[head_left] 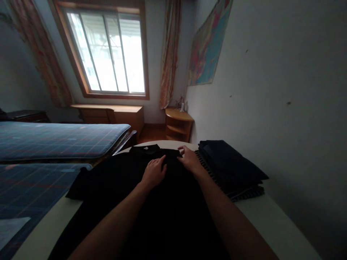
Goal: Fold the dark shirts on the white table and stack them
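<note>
A black shirt (162, 216) lies spread out on the pale table, its collar (145, 148) with a small white label at the far end. My left hand (154, 171) rests on the upper part of the shirt, fingers stretched out and thumb apart. At the far right shoulder of the shirt, my right hand (189, 159) has its bent fingers and thumb around the fabric edge. A sleeve spreads toward the table's left side. Right of my right hand sits a stack of folded dark clothes (230, 162), some of them striped.
The pale table (273, 220) has a rounded edge, with a white wall (271, 108) on its right. Blue plaid mattresses (62, 141) lie to the left. Beyond stand a wooden desk (127, 113) under the window and a corner shelf (179, 115).
</note>
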`<state>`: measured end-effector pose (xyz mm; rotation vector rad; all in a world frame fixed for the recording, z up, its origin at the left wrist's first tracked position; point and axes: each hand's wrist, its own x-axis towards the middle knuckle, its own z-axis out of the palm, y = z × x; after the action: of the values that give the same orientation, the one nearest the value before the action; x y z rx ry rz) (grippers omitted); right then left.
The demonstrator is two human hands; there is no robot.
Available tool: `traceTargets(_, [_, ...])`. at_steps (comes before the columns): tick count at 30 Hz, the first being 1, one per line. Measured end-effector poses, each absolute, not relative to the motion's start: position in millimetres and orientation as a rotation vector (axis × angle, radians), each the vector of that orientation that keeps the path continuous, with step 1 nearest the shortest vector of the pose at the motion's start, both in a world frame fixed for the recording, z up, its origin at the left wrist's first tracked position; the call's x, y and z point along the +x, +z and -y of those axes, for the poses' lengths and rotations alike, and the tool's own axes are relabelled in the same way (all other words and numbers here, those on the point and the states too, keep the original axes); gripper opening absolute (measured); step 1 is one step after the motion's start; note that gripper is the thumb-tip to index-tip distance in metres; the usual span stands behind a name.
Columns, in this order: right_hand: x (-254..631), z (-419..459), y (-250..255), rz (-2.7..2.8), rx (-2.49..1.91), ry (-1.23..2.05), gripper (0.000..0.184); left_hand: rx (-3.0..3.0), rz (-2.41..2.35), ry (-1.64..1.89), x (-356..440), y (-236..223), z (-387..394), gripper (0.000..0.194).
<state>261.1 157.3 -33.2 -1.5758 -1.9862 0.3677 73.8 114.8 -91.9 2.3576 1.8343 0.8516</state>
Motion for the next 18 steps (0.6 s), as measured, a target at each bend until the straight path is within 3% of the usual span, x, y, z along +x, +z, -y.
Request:
traceTargets(6, [250.0,-151.0,-32.5,2.321,-1.249,0.645,0.045,2.388,-1.740,0.935,70.8,-90.7,-114.7,0.056])
traceTargets(13, [266.1,-143.6,-22.6,2.675,-1.648,0.467,0.062,2.469,-1.727,0.820,71.1,-93.6,-111.9,0.032])
traceTargets(18, [261.1,-134.0,-16.9,2.691,-1.803,0.381,0.032,2.450,-1.742,0.798,70.9,-92.8,-113.2,0.029])
